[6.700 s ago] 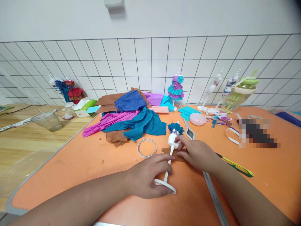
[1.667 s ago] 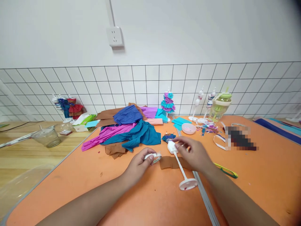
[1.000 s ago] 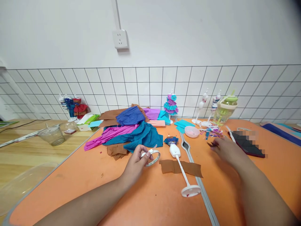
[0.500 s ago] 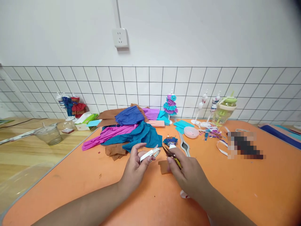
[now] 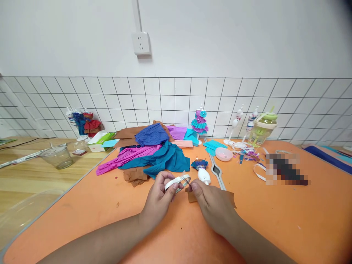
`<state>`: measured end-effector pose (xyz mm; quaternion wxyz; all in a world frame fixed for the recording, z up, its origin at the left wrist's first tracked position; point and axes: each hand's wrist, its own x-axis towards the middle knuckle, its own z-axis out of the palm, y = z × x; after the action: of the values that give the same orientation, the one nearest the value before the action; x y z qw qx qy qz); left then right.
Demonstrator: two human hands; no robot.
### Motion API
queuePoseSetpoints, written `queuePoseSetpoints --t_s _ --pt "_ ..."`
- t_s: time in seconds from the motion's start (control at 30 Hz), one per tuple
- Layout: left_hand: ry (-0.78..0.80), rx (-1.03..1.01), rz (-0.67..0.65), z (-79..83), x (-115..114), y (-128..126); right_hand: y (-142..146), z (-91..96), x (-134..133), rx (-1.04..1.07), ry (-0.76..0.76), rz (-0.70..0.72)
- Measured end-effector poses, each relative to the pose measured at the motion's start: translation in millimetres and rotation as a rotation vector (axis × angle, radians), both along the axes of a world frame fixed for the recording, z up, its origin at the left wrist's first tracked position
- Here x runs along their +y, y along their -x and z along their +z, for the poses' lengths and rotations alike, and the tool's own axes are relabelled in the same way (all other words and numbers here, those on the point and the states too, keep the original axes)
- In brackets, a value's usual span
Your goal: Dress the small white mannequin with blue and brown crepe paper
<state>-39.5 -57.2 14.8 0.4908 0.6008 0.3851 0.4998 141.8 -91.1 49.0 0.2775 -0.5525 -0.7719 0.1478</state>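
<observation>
A roll of white tape [image 5: 173,182] is pinched between the thumb and fingers of my left hand [image 5: 158,198]. My right hand [image 5: 213,205] is closed on a pair of scissors [image 5: 187,181]; only thin dark blades show, at the right side of the roll, and the handles are hidden in my grip. Just beyond my right hand lies a white doll-like figure [image 5: 204,176] with a dark blue paper ruffle [image 5: 200,164]. Brown crepe paper [image 5: 230,198] lies partly under that hand.
Crumpled crepe paper in blue, magenta, teal [image 5: 170,159] and brown is heaped beyond my left hand. A pink dish [image 5: 223,154], a grey strap-like piece [image 5: 217,171] and a ruffled figure [image 5: 200,123] stand or lie farther back. A green-lidded bottle [image 5: 261,130] is at the right rear.
My right hand has turned and shifted, bringing the blades to the tape roll. The scissors' yellow handle is now hidden. More of the white figure and brown paper shows.
</observation>
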Motion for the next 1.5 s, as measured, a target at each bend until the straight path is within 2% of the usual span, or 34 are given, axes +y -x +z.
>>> queuePoseSetpoints --t_s 0.1,0.27,0.47,0.67,0.8,0.93,1.03,1.1,1.17,1.27,1.37,1.5 --pt "0.007 0.005 -0.008 -1.0 0.3 0.2 1.9 0.4 0.1 -0.009 0.108 0.032" --pt "0.001 0.031 -0.026 -2.4 -0.9 0.7 3.2 1.4 0.5 0.073 0.18 0.037" --pt "-0.012 0.041 -0.046 -3.5 -3.1 0.0 3.8 -2.6 2.0 0.174 0.171 0.079" --pt "-0.004 0.044 -0.027 -0.3 -5.4 -1.4 5.3 -4.2 2.0 0.171 0.211 0.059" --pt "-0.02 0.033 -0.029 0.7 -6.4 -1.7 5.1 -1.7 0.6 0.097 0.2 0.029" --pt "-0.026 0.049 -0.02 -0.3 -6.2 -1.0 5.3 2.5 1.7 -0.079 0.142 -0.046" --pt "-0.042 0.068 -0.027 -2.0 -3.5 0.1 6.3 6.3 3.7 -0.2 0.167 -0.105" --pt "-0.061 0.087 -0.031 -3.2 -0.7 1.1 6.4 8.6 4.7 -0.243 0.183 -0.142" --pt "-0.078 0.108 -0.032 -3.9 2.2 2.4 4.7 10.9 5.2 -0.252 0.129 -0.167" --pt "-0.101 0.155 -0.017 -3.2 5.0 5.1 -6.3 14.5 4.2 -0.249 0.024 -0.22" --pt "-0.124 0.215 -0.005 -1.2 6.9 8.6 -34.3 11.9 1.1 -0.228 0.037 -0.302" --pt "-0.147 0.298 0.002 -2.2 13.5 12.3 -94.1 -14.5 -6.0 -0.219 0.155 -0.461"
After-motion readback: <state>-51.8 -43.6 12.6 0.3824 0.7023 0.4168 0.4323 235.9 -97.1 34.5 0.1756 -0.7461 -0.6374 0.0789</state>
